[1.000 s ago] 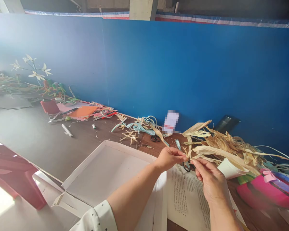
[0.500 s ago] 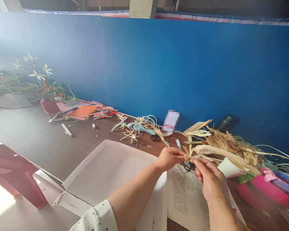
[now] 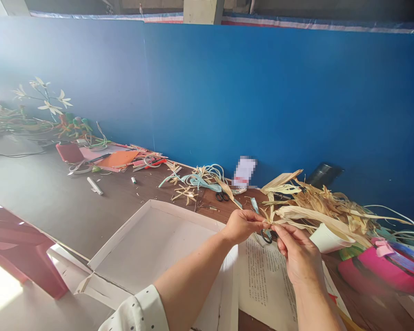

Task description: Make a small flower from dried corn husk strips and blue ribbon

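Observation:
Fingertip to fingertip, my two hands pinch a small flower of pale corn husk strips [image 3: 269,213] above a printed sheet [image 3: 262,276]. My left hand [image 3: 243,225] is closed on its left side, thumb against forefinger. From the right, my right hand [image 3: 298,250] is closed at its base, thumb and fingers together. Just under the fingertips lie black-handled scissors [image 3: 267,236], partly hidden. Behind the hands a heap of dried corn husks [image 3: 331,207] spreads out, with a white paper cup [image 3: 329,239] tipped beside it.
A shallow white box lid [image 3: 152,248] lies left of the sheet. Further back are a second pair of scissors [image 3: 222,196], finished husk flowers [image 3: 186,193] and orange paper [image 3: 119,159]. A pink visor-like item [image 3: 372,271] sits at right; a blue panel [image 3: 262,92] stands behind the table.
Both hands keep their pinch at almost the same spot. The right fingertips have shifted slightly left, closer to the left ones. The whole view has moved a little.

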Demonstrator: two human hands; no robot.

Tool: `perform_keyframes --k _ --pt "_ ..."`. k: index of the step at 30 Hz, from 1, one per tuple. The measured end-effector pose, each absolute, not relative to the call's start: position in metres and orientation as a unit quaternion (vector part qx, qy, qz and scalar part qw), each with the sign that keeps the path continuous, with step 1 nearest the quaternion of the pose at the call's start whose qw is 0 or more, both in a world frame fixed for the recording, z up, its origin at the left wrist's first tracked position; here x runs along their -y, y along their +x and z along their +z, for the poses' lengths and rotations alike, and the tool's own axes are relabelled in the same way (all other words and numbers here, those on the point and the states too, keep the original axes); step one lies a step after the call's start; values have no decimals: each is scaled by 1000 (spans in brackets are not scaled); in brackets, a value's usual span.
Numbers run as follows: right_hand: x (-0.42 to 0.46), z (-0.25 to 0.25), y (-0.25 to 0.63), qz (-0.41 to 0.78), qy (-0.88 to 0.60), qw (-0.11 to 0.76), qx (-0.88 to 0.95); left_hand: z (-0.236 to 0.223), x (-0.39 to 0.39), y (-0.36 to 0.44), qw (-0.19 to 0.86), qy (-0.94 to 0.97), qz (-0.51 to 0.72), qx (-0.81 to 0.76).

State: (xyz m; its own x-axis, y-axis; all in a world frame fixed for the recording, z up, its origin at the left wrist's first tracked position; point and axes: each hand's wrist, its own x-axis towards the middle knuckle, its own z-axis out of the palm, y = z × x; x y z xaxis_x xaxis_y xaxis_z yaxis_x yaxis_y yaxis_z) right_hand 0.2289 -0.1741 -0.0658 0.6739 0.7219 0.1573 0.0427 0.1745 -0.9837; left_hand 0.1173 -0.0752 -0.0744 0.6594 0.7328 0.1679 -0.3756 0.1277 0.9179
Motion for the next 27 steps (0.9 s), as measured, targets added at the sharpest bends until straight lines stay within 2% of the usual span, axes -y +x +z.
perform_keyframes --k 27 --pt "171 -63 227 282 -588 686 323 -73 75 116 722 563 354 -191"
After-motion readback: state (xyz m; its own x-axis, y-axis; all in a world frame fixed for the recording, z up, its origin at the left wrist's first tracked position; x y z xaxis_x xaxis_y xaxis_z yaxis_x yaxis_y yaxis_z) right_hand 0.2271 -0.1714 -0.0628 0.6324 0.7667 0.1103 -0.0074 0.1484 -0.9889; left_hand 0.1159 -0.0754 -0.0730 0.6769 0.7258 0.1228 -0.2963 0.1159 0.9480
